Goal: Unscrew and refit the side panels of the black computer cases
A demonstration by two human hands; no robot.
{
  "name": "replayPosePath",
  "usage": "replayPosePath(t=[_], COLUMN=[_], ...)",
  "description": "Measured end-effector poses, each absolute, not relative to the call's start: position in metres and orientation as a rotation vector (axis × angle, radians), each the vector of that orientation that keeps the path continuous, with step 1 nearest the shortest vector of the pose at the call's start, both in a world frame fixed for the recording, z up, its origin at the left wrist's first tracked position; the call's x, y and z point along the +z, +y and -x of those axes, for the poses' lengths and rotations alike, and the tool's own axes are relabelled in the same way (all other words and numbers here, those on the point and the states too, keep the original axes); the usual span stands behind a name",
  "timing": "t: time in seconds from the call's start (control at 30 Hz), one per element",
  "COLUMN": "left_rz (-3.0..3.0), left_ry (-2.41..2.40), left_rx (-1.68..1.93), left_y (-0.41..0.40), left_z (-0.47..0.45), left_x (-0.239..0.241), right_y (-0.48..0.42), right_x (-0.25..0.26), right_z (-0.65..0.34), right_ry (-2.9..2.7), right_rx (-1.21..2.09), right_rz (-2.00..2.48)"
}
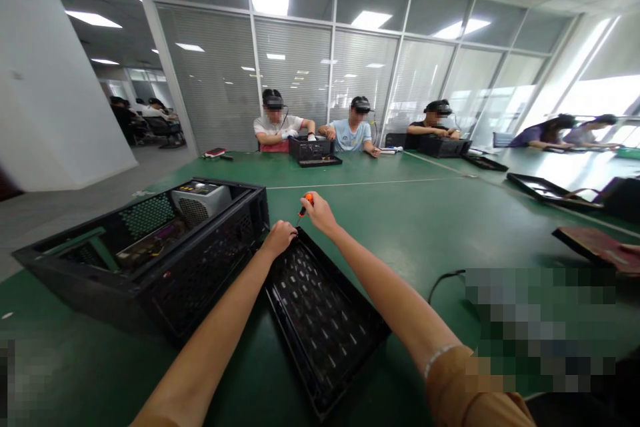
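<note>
My right hand is closed around the handle of an orange-and-black screwdriver. The screwdriver's shaft points down at the far end of a black computer case panel. That panel lies on the table with its ribbed, slotted inside facing up. At its far left corner my left hand grips the edge with bent fingers, close to the screwdriver's tip. Whether a screw sits under the tip is too small to tell. Just left of the panel stands an opened black computer case, with a silver power supply inside.
The green table stretches far back. Across it, several people work at other black cases. At the right are another panel, a dark reddish object and a black cable. A blurred patch hides the lower right.
</note>
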State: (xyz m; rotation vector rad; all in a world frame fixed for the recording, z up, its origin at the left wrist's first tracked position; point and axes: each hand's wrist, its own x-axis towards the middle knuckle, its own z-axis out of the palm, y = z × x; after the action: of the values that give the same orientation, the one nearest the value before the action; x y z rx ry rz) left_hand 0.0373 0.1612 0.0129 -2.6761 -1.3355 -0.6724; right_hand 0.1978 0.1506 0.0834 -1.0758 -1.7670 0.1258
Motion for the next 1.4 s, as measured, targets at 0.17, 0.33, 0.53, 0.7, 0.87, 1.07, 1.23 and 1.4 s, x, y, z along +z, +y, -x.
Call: replayPosePath(t=[0.17, 0.33, 0.53, 0.7, 0.87, 1.07, 1.23, 1.4], left_rz=[2.670, 2.691, 2.683, 2.666, 2.624, 2.625, 2.660, 2.690], left_ry=[-1.403, -1.428, -1.450, -1.474, -1.490, -1.476, -1.466, -1.474], left_rx=[-0.738, -0.746, -0.730, -0.675, -0.618, -0.628, -0.664, -0.681], left_y=[0.161, 0.159, 0.157, 0.155, 0.152, 0.151, 0.153, 0.154], left_z=[-0.036, -0.035, -0.038, -0.041, -0.040, -0.040, -0.039, -0.037], left_x=[0.014, 0.017, 0.020, 0.023, 0.028, 0.028, 0.025, 0.027], right_y=[0.151, 0.151, 0.146, 0.140, 0.140, 0.144, 0.142, 0.142], right_x=[0.083, 0.083, 0.079, 0.079, 0.082, 0.087, 0.090, 0.094], right_z=[-0.200, -0.204, -0.204, -0.199, -0.195, -0.185, -0.183, -0.185], right_ry=[-1.727, -1.668, -1.691, -1.763, -1.739, -1.770, -1.727, -1.748], right_rx=[0.127, 0.094, 0.118, 0.112, 0.106, 0.206, 0.124, 0.308], right_rz=[1.102, 1.110, 1.129, 1.112, 1.143, 1.155, 1.193, 1.230])
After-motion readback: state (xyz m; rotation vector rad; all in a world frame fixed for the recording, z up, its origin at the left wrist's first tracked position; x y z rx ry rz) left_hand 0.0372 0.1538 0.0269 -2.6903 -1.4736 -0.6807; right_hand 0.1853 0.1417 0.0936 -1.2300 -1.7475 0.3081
